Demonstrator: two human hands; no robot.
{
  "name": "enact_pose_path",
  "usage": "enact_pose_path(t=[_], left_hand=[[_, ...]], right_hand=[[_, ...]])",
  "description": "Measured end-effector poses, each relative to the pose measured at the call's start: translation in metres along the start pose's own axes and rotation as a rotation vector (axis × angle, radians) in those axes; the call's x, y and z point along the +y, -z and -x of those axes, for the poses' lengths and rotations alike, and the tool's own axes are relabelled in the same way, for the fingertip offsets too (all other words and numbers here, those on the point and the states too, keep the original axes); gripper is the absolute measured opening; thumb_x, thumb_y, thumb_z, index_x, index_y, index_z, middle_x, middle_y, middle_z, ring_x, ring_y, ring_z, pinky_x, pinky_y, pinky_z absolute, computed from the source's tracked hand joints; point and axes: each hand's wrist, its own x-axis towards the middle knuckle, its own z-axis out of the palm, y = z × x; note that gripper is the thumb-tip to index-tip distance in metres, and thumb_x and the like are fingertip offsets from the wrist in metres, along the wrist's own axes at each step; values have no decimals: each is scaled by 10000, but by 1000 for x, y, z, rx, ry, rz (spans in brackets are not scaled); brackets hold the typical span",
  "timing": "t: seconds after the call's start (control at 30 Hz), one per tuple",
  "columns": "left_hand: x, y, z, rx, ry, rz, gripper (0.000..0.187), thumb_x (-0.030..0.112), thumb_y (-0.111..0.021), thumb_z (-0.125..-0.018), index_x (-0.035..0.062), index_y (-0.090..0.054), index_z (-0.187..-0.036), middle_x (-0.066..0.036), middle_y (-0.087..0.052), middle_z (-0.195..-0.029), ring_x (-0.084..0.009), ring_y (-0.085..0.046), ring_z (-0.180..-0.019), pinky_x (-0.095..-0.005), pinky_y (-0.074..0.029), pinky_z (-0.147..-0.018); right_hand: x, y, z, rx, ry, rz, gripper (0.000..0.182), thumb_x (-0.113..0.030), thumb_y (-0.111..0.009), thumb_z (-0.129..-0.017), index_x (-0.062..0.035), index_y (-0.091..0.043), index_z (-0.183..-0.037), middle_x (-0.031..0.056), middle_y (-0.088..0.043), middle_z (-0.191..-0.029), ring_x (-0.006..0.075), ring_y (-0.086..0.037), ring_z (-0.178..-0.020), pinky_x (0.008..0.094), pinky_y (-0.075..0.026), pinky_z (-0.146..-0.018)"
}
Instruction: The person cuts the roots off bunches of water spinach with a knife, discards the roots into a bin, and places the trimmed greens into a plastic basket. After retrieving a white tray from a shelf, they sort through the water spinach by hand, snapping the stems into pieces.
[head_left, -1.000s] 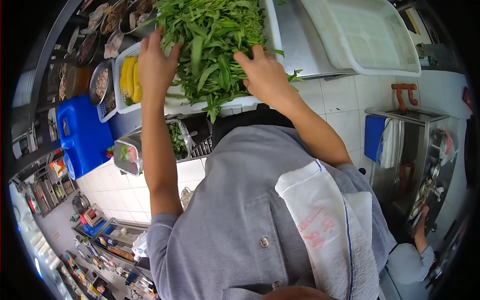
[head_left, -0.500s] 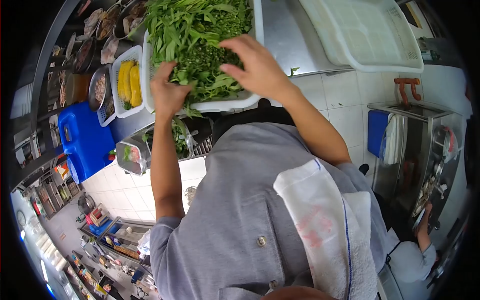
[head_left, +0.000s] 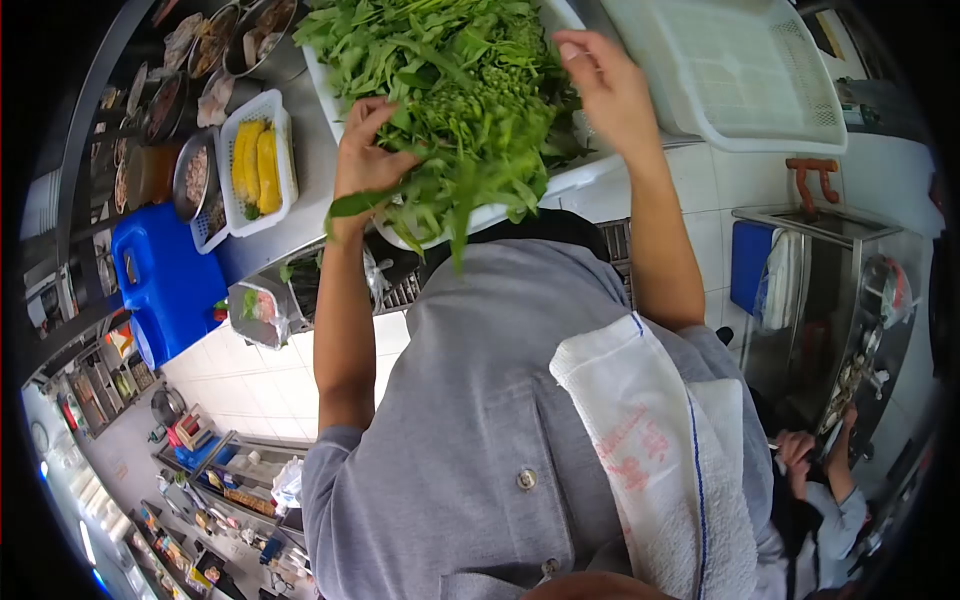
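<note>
Leafy greens (head_left: 450, 90) are heaped in a white basket (head_left: 585, 180) on the steel counter. At the heap's left side, my left hand (head_left: 372, 150) curls its thumb and fingers around some leaves and stems, with one leaf hanging over the wrist. My right hand (head_left: 605, 85) is raised over the basket's right side, its fingers apart and nothing in them. Some leaves at the near edge of the heap are blurred and droop over the basket's rim.
Left of the greens, a small white basket (head_left: 285, 190) holds yellow corn (head_left: 267, 172), beside metal bowls and a blue jug (head_left: 170, 280). An empty white crate (head_left: 770, 130) lies at the right. Another person's hands (head_left: 795, 448) show at the lower right.
My right hand has moved right, off the greens. My left hand has shifted right and up, now holding leaves. The basket has turned and shifted right, and greens spill toward its near edge.
</note>
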Motion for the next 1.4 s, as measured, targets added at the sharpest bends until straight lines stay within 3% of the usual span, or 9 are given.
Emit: enact_pose_path(t=[0.2, 0.3, 0.4, 0.5, 0.63, 0.77, 1.07, 1.27, 1.4], left_hand=[[43, 13, 15, -61, 1, -296, 445, -6, -763, -701, 7, -656, -1133, -133, -596, -1141, -299, -567, -1066, -352, -428, -954], [44, 14, 20, -33, 221, -292, 385, 53, -744, -791, -4, -638, -1157, -167, -602, -1194, -316, -554, -1112, -411, -425, -990], [26, 13, 19, -64, 82, -393, 414, 51, -709, -819, -50, -596, -1204, -194, -588, -1234, -319, -544, -1122, -443, -394, -1031], [80, -17, 8, -79, -30, -419, 288, 95, -699, -891, -73, -635, -1116, -180, -693, -972, -277, -647, -827, -367, -538, -749], [68, -18, 20, -140, 140, -369, 384, 121, -682, -920, -53, -582, -1248, -177, -687, -1060, -251, -642, -847, -344, -545, -781], [70, -17, 17, -78, 242, -177, 481, 172, -685, -918, -28, -525, -1326, -229, -647, -1159, -260, -630, -994, -353, -524, -865], [-51, 3, 38, 44, 111, -228, 652, 234, -813, -784, -88, -492, -1251, -268, -622, -1134, -336, -623, -1021, -396, -505, -910], [-296, 15, 95, 25, -248, -278, 695, 238, -846, -745, -109, -479, -1223, -271, -605, -1142, -365, -602, -1058, -425, -476, -955], [-12, 14, 8, 109, 47, -10, 467, 115, -690, -885, -56, -502, -1276, -197, -594, -1229, -312, -540, -1148, -443, -403, -1037]], right_hand=[[-23, -12, 34, -203, 404, 7, 449, -261, -793, -752, -114, -652, -1152, 122, -609, -1060, 307, -580, -1020, 405, -492, -838], [-11, -14, 42, -298, 246, 219, 488, -202, -742, -752, -151, -598, -1216, 161, -570, -1155, 356, -555, -1071, 472, -482, -835], [-5, -27, 52, 28, 347, 162, 452, -149, -652, -796, -54, -552, -1226, 216, -527, -1135, 397, -541, -1020, 489, -462, -848], [-60, -2, 59, 106, 574, 87, 432, -306, -654, -805, -39, -593, -1139, 223, -488, -1177, 419, -497, -1077, 551, -399, -891], [-48, -27, 66, -41, 835, 301, 470, -395, -707, -749, -113, -611, -1114, 251, -486, -1219, 468, -460, -1169, 576, -378, -941], [-27, -57, 39, -1, 837, 458, 483, -373, -748, -699, -113, -602, -1080, 218, -530, -1092, 393, -525, -959, 503, -421, -778], [-1, -90, -12, -8, 935, 609, 429, -386, -655, -769, -78, -584, -1059, 154, -509, -949, 313, -519, -853, 424, -394, -674], [-1, -80, -6, -63, 911, 598, 530, -504, -717, -727, -118, -592, -1068, 148, -491, -991, 345, -497, -949, 461, -394, -752], [-34, -51, -15, -171, 742, 229, 564, -555, -697, -740, -113, -601, -1077, 126, -542, -998, 334, -514, -971, 515, -409, -838]])
